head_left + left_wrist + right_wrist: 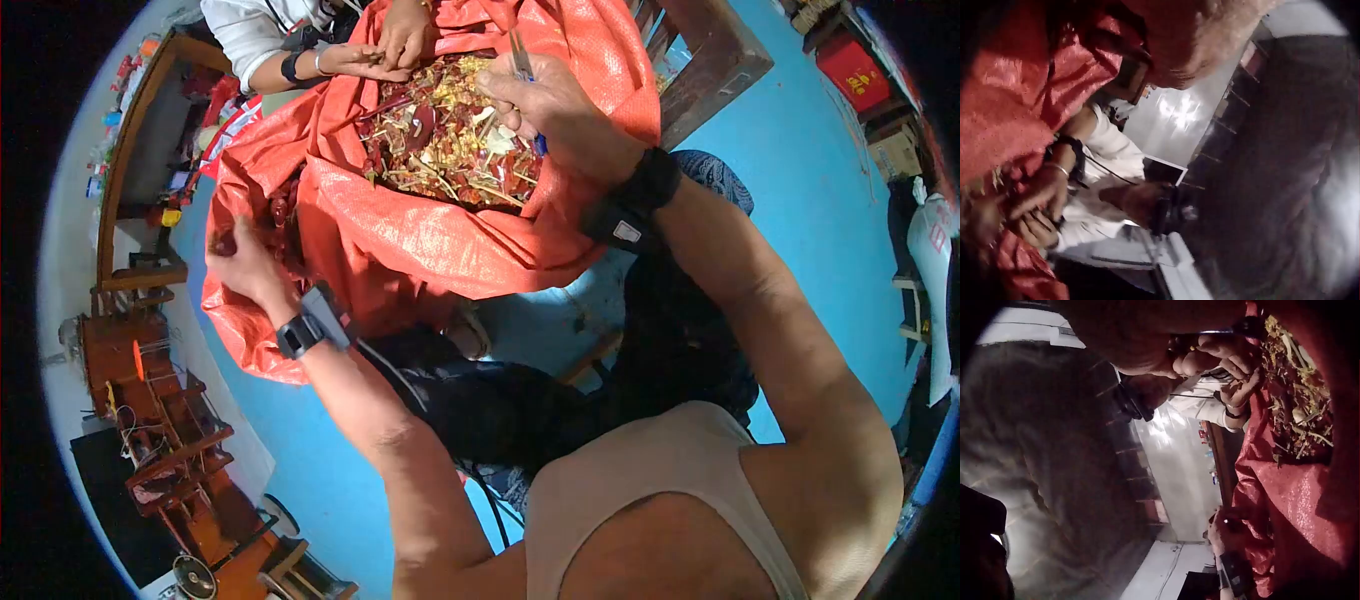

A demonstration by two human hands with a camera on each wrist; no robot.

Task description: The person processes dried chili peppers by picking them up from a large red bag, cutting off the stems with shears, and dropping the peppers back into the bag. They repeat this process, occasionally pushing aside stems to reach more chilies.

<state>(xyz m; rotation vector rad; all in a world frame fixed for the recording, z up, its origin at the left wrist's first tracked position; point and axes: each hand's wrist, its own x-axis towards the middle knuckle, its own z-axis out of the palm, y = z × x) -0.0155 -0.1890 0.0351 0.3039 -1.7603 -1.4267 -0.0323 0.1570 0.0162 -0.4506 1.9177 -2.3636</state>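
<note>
A large red woven sack lies open, with cut dried red chillies, yellow seeds and pale stems heaped inside. My right hand is above the heap's right side, its fingers curled round scissors whose blades point up and away; a blue handle part shows below the hand. My left hand is at the sack's left fold, beside whole dark red chillies. Its fingers are bent, and whether something is between them is unclear. The right wrist view shows the heap and my left hand farther off.
Across the sack, another person in white has both hands at the heap's far left edge. A wooden frame stands at the upper right. Wooden stools are at the left on the blue floor, and shelves line the right side.
</note>
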